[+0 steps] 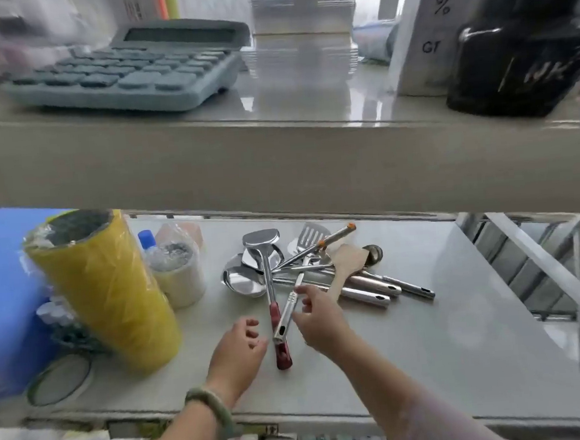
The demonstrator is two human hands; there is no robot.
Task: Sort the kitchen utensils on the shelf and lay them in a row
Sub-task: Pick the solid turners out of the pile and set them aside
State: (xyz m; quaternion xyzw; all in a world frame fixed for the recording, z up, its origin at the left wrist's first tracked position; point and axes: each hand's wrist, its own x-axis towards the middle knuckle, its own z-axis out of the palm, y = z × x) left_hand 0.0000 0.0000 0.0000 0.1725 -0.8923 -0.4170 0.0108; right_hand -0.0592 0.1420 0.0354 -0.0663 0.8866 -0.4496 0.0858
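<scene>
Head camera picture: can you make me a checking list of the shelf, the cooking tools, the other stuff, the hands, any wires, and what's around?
Surface: pale lower shelf, bare to the right of the pile.
Job's things: utensils in a crossed heap, not in a row: red-handled spatula, slotted turner, wooden spatula, ladle.
Clutter: yellow roll, wrapped white roll, blue-capped bottle, round lid.
Grippers: left hand open beside the red handle; right hand open, fingers at the turner's metal handle, no grip visible.
Cables: nothing seen.
Surroundings: upper shelf with calculator and dark bottle.
</scene>
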